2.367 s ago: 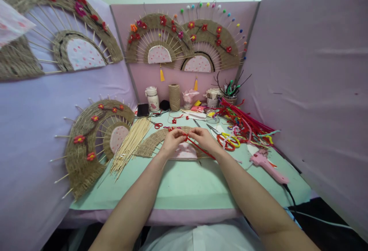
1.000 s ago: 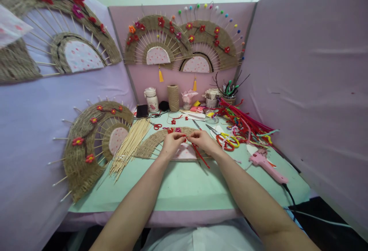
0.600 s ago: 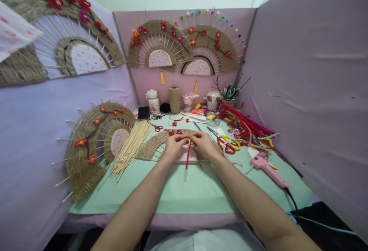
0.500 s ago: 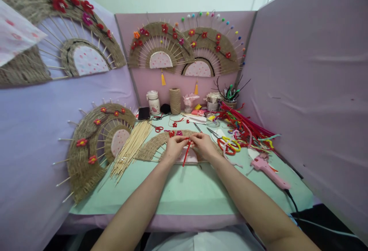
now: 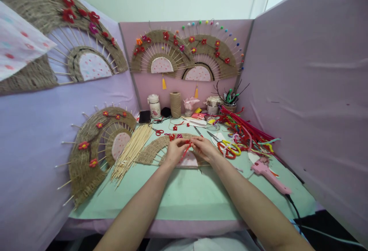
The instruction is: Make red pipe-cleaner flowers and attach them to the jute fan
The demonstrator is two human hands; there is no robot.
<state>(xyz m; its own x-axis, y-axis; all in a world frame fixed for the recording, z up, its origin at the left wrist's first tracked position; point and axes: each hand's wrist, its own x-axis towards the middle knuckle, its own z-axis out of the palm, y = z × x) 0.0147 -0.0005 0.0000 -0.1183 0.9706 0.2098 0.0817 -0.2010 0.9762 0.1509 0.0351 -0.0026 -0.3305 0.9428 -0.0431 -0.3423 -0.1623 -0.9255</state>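
Note:
My left hand (image 5: 175, 152) and my right hand (image 5: 203, 148) meet over the middle of the green table (image 5: 184, 193), fingers pinched together on a red pipe cleaner (image 5: 186, 148). Only a short red piece shows between the fingertips. Beneath both hands lies a woven jute fan (image 5: 153, 149) with a pink dotted centre (image 5: 190, 161), flat on the table. Small red flowers (image 5: 171, 137) sit on the fan's upper edge just beyond my fingers.
A bundle of bamboo sticks (image 5: 130, 152) lies left of the fan, beside a finished fan (image 5: 92, 149) leaning on the partition. Yellow and red scissors (image 5: 228, 147), a heap of pipe cleaners (image 5: 244, 130) and a pink glue gun (image 5: 270, 176) lie right. A twine spool (image 5: 174, 104) stands at the back.
The long free end of the red pipe cleaner swung from the right to below my hands, then drew up until only a short piece shows. The camera tilted upward.

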